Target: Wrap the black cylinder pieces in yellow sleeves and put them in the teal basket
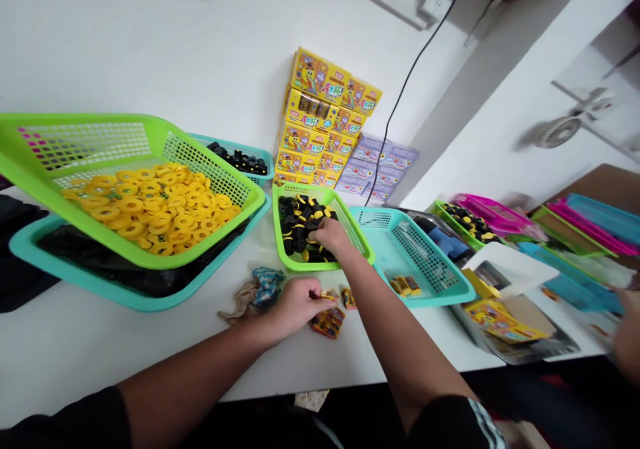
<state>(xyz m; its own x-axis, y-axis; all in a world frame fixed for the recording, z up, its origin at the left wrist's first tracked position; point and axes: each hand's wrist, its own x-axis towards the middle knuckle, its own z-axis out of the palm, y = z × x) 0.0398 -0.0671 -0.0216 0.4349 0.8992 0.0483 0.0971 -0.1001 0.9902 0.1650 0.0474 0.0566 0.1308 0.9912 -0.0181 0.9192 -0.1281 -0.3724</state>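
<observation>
My right hand (330, 234) reaches into a small green basket (363, 245) of black and yellow wheel-like parts (297, 225), its fingers curled down among them. Whether it grips one is hidden. My left hand (296, 304) rests on the white table (90, 349) just in front of that basket, its fingers pinched on a small yellow packet (329, 295). More small colourful packets (329, 322) lie beside it, and a crumpled blue and beige cloth (260, 290) sits to its left.
A large green basket (150, 249) of yellow rings tilts inside a teal tray (70, 272) at left. A stack of yellow boxes (323, 119) stands at the wall. A teal basket (435, 282) holds two small packets. Further right are coloured trays (493, 212), an open box (500, 319) and another person's hand (629, 332).
</observation>
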